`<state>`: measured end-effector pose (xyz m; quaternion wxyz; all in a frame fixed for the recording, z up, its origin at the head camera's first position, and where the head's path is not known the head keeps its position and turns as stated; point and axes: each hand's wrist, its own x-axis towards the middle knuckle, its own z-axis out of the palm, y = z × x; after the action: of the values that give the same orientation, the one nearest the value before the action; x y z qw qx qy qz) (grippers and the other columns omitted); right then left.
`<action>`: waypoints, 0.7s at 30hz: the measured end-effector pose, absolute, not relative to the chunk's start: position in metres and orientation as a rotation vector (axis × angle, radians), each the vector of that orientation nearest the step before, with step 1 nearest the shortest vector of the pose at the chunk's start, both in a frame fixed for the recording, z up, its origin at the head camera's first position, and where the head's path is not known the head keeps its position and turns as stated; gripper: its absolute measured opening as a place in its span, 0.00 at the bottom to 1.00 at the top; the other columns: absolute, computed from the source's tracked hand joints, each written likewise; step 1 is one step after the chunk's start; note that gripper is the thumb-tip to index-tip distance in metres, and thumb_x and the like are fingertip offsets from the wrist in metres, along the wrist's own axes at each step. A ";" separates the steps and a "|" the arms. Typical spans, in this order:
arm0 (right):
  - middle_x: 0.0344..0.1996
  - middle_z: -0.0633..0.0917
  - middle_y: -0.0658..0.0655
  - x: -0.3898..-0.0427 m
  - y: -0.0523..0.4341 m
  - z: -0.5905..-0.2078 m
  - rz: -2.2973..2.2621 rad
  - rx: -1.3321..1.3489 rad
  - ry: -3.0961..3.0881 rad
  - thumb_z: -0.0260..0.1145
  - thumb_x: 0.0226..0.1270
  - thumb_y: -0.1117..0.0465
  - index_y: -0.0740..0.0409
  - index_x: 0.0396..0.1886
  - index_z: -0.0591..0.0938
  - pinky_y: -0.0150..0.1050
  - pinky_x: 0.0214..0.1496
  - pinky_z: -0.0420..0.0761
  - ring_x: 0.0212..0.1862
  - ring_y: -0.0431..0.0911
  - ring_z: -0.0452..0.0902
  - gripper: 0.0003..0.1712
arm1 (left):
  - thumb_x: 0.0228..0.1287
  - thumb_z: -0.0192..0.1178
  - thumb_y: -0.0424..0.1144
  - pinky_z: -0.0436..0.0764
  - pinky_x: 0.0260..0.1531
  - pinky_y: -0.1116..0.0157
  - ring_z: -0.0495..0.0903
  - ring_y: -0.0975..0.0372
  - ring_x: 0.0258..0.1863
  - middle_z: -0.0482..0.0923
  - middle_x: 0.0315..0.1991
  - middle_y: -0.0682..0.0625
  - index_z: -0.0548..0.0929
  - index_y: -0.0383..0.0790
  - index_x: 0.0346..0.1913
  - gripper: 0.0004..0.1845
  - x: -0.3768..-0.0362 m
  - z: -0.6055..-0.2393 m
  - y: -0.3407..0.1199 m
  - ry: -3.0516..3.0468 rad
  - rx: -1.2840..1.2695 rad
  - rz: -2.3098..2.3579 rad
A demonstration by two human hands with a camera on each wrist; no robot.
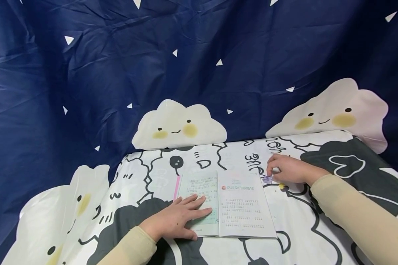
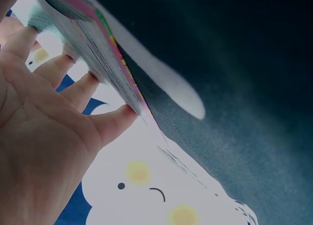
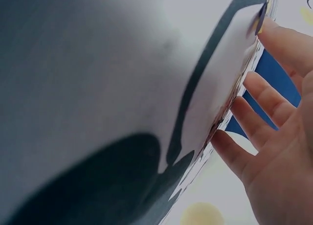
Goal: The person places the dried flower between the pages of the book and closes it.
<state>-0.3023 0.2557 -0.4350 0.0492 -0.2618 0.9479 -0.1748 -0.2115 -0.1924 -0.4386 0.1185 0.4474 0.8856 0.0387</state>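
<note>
An open book (image 1: 242, 206) with printed text lies on the patterned bedding. My left hand (image 1: 180, 217) rests with spread fingers on its pale green left page; the fingertips also show against the pages in the left wrist view. To the right of the book, my right hand (image 1: 286, 169) pinches a small purple, flower-like piece (image 1: 266, 179) between thumb and index finger, low over the cloth. A small yellow piece (image 1: 282, 186) lies just under that hand. In the right wrist view the other fingers (image 3: 266, 95) reach out to the cloth.
A pink strip (image 1: 177, 187) runs along the book's left edge. Cloud-shaped cushions with faces stand behind the bedding (image 1: 179, 127), at the right (image 1: 331, 114) and at the left (image 1: 59, 217). A dark blue curtain (image 1: 199, 66) with white triangles hangs at the back.
</note>
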 end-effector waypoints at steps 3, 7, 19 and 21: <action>0.50 0.78 0.54 -0.302 0.256 -0.436 -0.553 -0.806 2.885 0.75 0.55 0.63 0.38 0.29 0.83 0.55 0.54 0.74 0.51 0.53 0.75 0.12 | 0.60 0.69 0.60 0.59 0.66 0.35 0.48 0.53 0.79 0.51 0.81 0.54 0.58 0.70 0.79 0.46 -0.211 -0.438 -0.192 2.590 1.297 0.114; 0.52 0.78 0.55 -0.301 0.257 -0.437 -0.591 -0.807 2.872 0.75 0.53 0.62 0.38 0.29 0.83 0.54 0.54 0.73 0.53 0.55 0.74 0.12 | 0.59 0.70 0.60 0.60 0.66 0.35 0.49 0.52 0.79 0.51 0.81 0.53 0.58 0.69 0.79 0.47 -0.211 -0.439 -0.192 2.597 1.304 0.112; 0.51 0.78 0.55 -0.302 0.256 -0.439 -0.601 -0.784 2.863 0.71 0.58 0.65 0.40 0.26 0.82 0.54 0.54 0.73 0.53 0.55 0.74 0.13 | 0.58 0.71 0.59 0.59 0.66 0.35 0.48 0.52 0.79 0.51 0.81 0.53 0.58 0.69 0.79 0.47 -0.210 -0.439 -0.191 2.600 1.289 0.108; 0.52 0.78 0.55 -0.302 0.256 -0.439 -0.600 -0.779 2.863 0.71 0.59 0.65 0.40 0.25 0.81 0.55 0.56 0.73 0.55 0.56 0.74 0.13 | 0.58 0.71 0.59 0.59 0.66 0.35 0.48 0.52 0.79 0.50 0.81 0.53 0.58 0.69 0.79 0.47 -0.210 -0.438 -0.191 2.600 1.291 0.106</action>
<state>-0.3019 0.2557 -0.4387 0.0574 -0.2570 0.9442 -0.1978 -0.2105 -0.1914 -0.4384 0.1180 0.4412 0.8889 0.0361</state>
